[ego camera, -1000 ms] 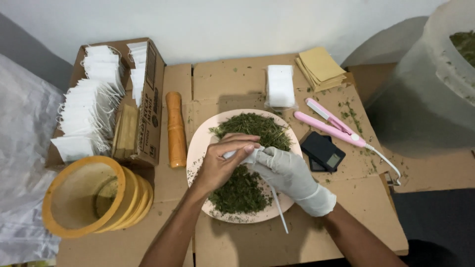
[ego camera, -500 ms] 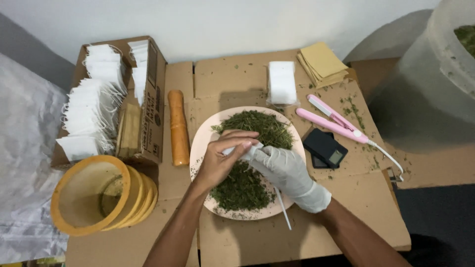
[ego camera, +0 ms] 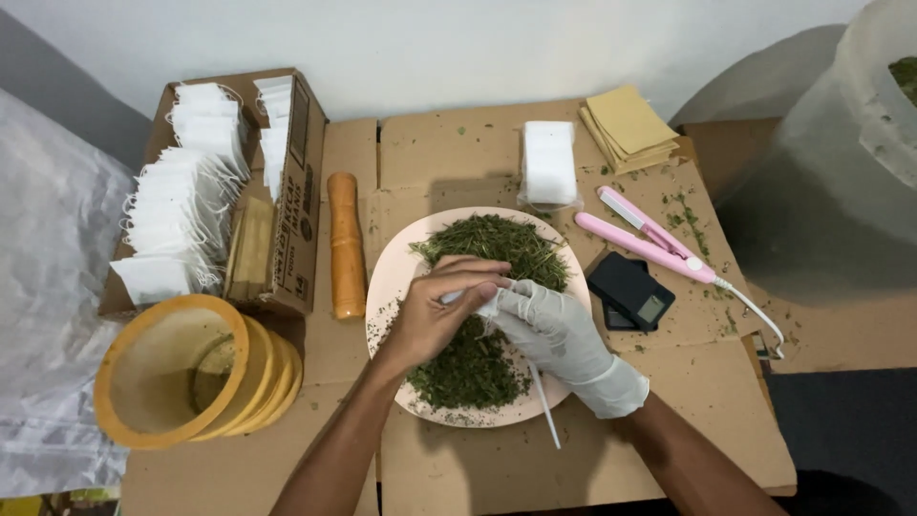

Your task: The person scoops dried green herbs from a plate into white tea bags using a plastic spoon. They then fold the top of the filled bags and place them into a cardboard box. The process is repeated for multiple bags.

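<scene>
Since a second ago almost nothing has moved: I see my two hands still meeting over the plate (ego camera: 396,277), and only the view has shifted a little.

The room is a plain pale wall behind a work surface of flattened cardboard (ego camera: 449,468), with crumpled plastic sheeting (ego camera: 48,315) at the left and a big translucent tub (ego camera: 841,191) at the right. On the cardboard, a carton (ego camera: 291,191) at the left holds rows of white sachets (ego camera: 181,220); near it lie stacked yellow bowls (ego camera: 181,377) on their side. The plate sits mid-table, heaped with dried green herb (ego camera: 478,368). A wooden pestle (ego camera: 346,244) lies just left of it, long axis running away from me. To the right lie a pink sealer (ego camera: 650,244), slanting down to the right, and a black pocket scale (ego camera: 630,291). Behind the plate stand a white sachet stack (ego camera: 551,162) and tan papers (ego camera: 626,124).

My bare left hand (ego camera: 435,320) is pinched closed on a small white sachet (ego camera: 487,306), which is over the plate's middle; its long axis seems to run left to right, though fingers hide most of it. My gloved right hand (ego camera: 549,334) closes on the same sachet from the right. A thin white stick (ego camera: 546,406) slants from under the glove toward me, tip past the plate's near rim.
</scene>
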